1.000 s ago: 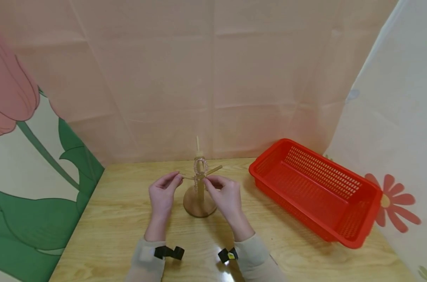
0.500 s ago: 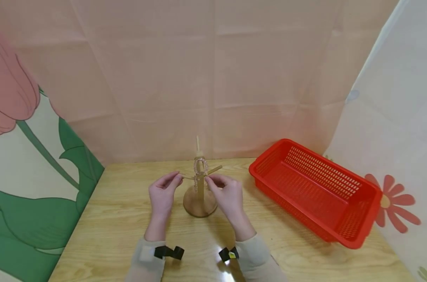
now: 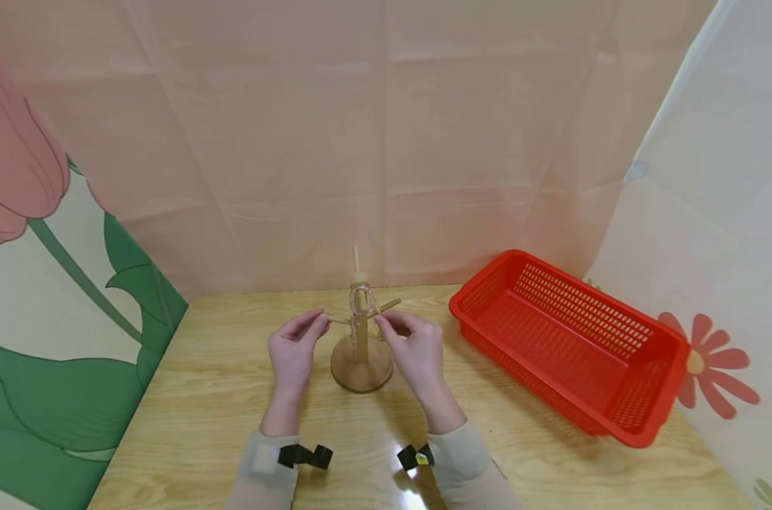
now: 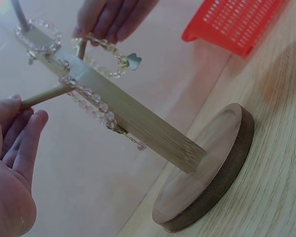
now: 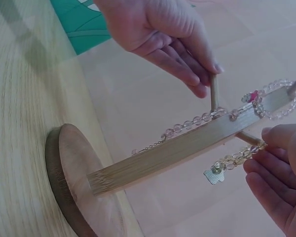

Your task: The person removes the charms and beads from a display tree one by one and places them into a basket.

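A wooden stand with an upright post (image 3: 362, 350) rises from a round base (image 4: 222, 138). My left hand (image 3: 293, 350) pinches the tip of its left peg (image 4: 44, 96). Over that peg hangs a pale pink bead bracelet (image 5: 187, 123) with a short chain end. On the opposite side, my right hand (image 3: 418, 350) pinches a yellowish clear bead bracelet (image 5: 237, 159) that loops around the right peg (image 5: 248, 138). A flat metallic charm (image 4: 133, 61) dangles from it. Higher up, another clear pinkish bracelet (image 4: 54, 33) encircles the post near its upper peg (image 3: 356, 258).
A red plastic basket (image 3: 552, 340) with perforated walls stands on the wood-grain table (image 3: 214, 368), right of the stand. Behind the table hangs a pink cloth backdrop (image 3: 284, 156). A floral sheet (image 3: 711, 234) covers the right side.
My right hand has shifted slightly right, away from the post along the right peg, with the yellowish bracelet in its fingers. The left hand has stayed on the left peg's tip.
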Tool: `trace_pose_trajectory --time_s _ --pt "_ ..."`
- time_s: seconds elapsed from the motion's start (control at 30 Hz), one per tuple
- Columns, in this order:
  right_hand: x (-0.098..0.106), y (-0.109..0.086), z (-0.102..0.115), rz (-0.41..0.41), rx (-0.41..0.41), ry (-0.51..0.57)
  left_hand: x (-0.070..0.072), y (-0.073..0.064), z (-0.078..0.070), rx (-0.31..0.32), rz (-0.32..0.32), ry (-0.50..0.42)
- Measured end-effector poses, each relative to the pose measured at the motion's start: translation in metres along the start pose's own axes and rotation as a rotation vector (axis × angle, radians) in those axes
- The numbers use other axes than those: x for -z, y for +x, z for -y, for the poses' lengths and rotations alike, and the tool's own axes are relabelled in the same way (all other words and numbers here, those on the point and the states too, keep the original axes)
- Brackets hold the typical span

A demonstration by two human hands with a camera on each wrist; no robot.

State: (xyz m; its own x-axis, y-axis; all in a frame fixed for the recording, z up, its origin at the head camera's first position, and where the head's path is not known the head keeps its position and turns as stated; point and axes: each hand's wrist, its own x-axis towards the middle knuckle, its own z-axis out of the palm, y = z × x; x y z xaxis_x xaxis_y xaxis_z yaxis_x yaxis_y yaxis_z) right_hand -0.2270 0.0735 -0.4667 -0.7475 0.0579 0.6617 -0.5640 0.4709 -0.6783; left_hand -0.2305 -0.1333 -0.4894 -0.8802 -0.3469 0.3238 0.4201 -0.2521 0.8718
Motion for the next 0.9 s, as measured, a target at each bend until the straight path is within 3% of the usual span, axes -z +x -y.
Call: trace_pose_trajectory --time_s 0.9 --pt "0.012 0.007 0.001 -0.065 0.023 0.010 0.001 -0.001 -0.001 -0.003 0.007 -0.010"
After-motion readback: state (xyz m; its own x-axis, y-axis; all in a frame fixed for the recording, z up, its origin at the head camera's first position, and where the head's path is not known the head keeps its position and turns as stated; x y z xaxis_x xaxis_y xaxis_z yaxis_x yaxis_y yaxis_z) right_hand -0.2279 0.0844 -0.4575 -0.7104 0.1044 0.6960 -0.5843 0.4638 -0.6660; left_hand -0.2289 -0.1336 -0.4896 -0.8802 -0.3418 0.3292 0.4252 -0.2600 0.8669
